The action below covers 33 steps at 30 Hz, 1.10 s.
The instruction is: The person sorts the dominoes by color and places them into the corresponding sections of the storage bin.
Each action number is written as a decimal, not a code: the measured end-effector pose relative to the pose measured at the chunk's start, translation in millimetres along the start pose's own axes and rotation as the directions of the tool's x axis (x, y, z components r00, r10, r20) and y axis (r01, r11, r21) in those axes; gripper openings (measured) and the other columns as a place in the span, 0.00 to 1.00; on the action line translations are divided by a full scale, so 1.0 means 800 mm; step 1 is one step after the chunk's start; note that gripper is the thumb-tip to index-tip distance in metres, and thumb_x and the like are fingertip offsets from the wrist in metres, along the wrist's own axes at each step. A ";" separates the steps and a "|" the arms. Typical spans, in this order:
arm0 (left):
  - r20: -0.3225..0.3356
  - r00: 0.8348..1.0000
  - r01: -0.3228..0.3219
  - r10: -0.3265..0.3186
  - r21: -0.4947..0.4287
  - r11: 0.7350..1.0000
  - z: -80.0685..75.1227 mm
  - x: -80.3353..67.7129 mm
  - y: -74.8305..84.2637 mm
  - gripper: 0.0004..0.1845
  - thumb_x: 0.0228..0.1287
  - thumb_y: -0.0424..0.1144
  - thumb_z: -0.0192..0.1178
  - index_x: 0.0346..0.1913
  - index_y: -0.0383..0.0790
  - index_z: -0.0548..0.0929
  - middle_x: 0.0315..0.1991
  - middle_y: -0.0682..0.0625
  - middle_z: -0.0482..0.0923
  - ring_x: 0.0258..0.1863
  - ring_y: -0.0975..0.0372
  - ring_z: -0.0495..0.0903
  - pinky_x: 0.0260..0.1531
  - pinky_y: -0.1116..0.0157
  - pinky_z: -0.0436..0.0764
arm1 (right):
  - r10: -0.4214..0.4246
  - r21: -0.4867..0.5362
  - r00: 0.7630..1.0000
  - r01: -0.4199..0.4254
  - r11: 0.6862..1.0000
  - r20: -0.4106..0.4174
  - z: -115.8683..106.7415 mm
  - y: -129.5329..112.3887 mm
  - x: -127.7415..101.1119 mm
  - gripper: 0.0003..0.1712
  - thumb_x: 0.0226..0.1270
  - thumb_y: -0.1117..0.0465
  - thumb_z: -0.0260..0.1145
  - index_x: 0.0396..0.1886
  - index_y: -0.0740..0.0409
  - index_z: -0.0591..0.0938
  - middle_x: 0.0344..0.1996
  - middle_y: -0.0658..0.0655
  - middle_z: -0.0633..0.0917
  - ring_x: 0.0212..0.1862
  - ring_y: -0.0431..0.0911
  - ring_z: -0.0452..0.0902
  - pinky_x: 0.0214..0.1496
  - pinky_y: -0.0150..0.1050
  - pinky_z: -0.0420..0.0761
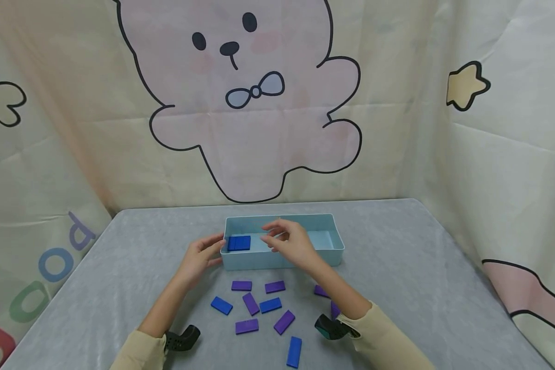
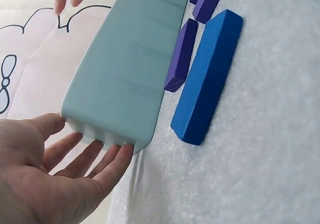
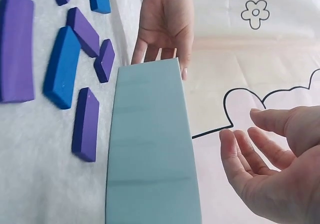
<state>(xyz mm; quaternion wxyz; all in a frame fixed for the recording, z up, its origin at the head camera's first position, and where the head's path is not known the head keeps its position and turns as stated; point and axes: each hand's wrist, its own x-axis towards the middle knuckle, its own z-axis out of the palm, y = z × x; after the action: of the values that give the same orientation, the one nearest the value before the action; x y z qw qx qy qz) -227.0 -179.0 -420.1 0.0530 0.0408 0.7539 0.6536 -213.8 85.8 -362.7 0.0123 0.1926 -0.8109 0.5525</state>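
Note:
A long light-blue plastic box (image 1: 282, 261) stands on the grey table. My left hand (image 1: 203, 257) holds its left end: the thumb lies over the rim and the fingertips touch the outer end wall (image 2: 107, 144). Several blue blocks (image 1: 239, 243) lie side by side in the left end of the box. Above the box's middle hovers my right hand (image 1: 293, 243), its fingers loosely curved. In the right wrist view a gap shows between thumb and fingers, with nothing held.
In front of the box lie scattered purple blocks (image 1: 246, 327) and blue blocks (image 1: 294, 352). Near the right forearm a purple block (image 1: 335, 310) is partly hidden. A printed curtain (image 1: 384, 154) hangs behind the table and at both sides.

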 end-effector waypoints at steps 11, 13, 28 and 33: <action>-0.002 1.000 0.005 -0.005 -0.001 1.000 0.001 0.001 -0.001 0.27 0.85 0.39 0.53 0.75 0.23 0.69 0.74 0.28 0.69 0.69 0.40 0.75 0.63 0.50 0.83 | -0.023 0.028 1.000 0.023 0.999 -0.001 -0.023 0.008 -0.038 0.15 0.74 0.64 0.70 0.56 0.67 0.85 0.43 0.64 0.89 0.40 0.65 0.87 0.40 0.42 0.89; 0.004 1.000 0.006 -0.006 -0.001 1.000 0.002 0.001 -0.001 0.27 0.85 0.39 0.52 0.75 0.23 0.68 0.75 0.29 0.68 0.70 0.40 0.74 0.64 0.50 0.82 | -0.013 0.028 1.000 0.013 1.000 -0.003 -0.027 0.010 -0.046 0.15 0.74 0.63 0.71 0.56 0.67 0.85 0.43 0.64 0.89 0.38 0.61 0.88 0.40 0.39 0.88; 0.017 1.000 0.006 -0.007 0.012 1.000 0.003 -0.002 0.002 0.28 0.85 0.41 0.52 0.76 0.25 0.67 0.76 0.29 0.66 0.72 0.38 0.72 0.67 0.45 0.77 | 0.082 0.065 0.991 -0.090 0.994 0.110 -0.041 0.018 -0.104 0.17 0.71 0.60 0.74 0.52 0.65 0.82 0.47 0.65 0.86 0.43 0.51 0.86 0.43 0.38 0.88; 0.008 1.000 0.009 -0.009 0.011 1.000 0.002 -0.003 0.001 0.28 0.85 0.41 0.52 0.76 0.24 0.67 0.76 0.29 0.67 0.71 0.39 0.73 0.67 0.45 0.78 | 0.126 0.049 0.981 -0.134 0.990 0.146 -0.042 0.022 -0.115 0.19 0.69 0.59 0.76 0.50 0.68 0.81 0.45 0.62 0.87 0.42 0.49 0.85 0.42 0.33 0.86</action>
<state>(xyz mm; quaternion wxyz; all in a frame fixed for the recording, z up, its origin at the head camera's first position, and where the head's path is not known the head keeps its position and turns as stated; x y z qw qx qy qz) -224.6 -177.3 -419.2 0.0587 0.0403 0.7573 0.6491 -140.5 149.0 -386.7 -0.0874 0.1785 -0.8040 0.5605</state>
